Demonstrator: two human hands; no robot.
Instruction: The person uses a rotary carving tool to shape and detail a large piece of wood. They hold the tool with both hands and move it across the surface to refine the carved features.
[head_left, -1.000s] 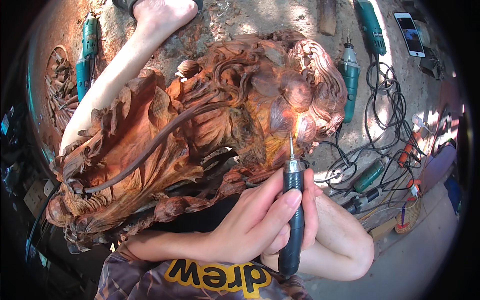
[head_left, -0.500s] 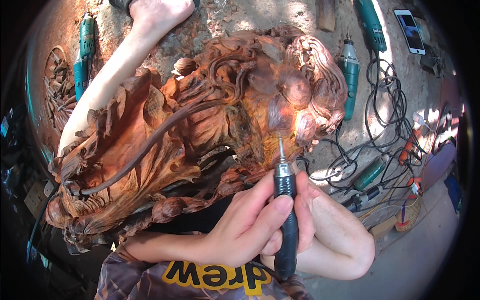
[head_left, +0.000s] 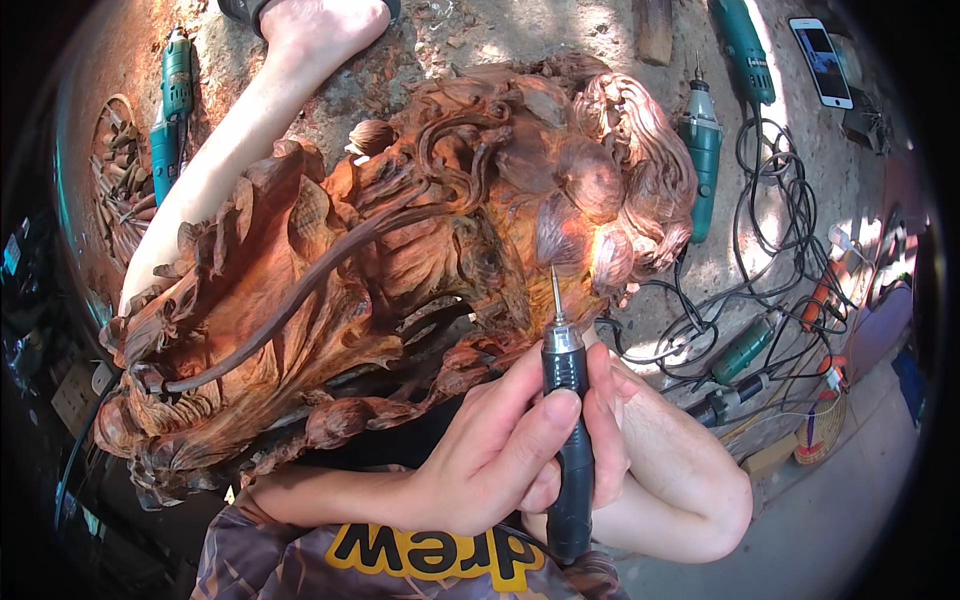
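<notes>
A black rotary carving tool (head_left: 572,490) with a metal collar and thin pointed bit stands upright in front of me. My left hand (head_left: 490,440) is closed round its grip, thumb lying on top. From the other side my right hand (head_left: 604,425) closes on the same grip; the left hand and the tool partly hide it. The bit's tip lies at the foot of a rounded, finely grooved bulge on a large reddish-brown wood carving (head_left: 370,270); I cannot tell whether it touches. Curling stems, leafy folds and bead-like lumps cover the carving, which spreads across my lap.
Green power tools stand at the left (head_left: 175,90) and lie at the right (head_left: 702,150), with tangled black cables (head_left: 770,200) beside the right-hand one. A phone (head_left: 820,62) lies far right. A bare leg with a sandalled foot (head_left: 320,20) stretches along the carving's left; a basket (head_left: 118,160) of wood pieces lies beyond.
The tool's bit has tipped slightly to the left and shows sharper than before. Both hands keep their hold; the carving stays almost in place.
</notes>
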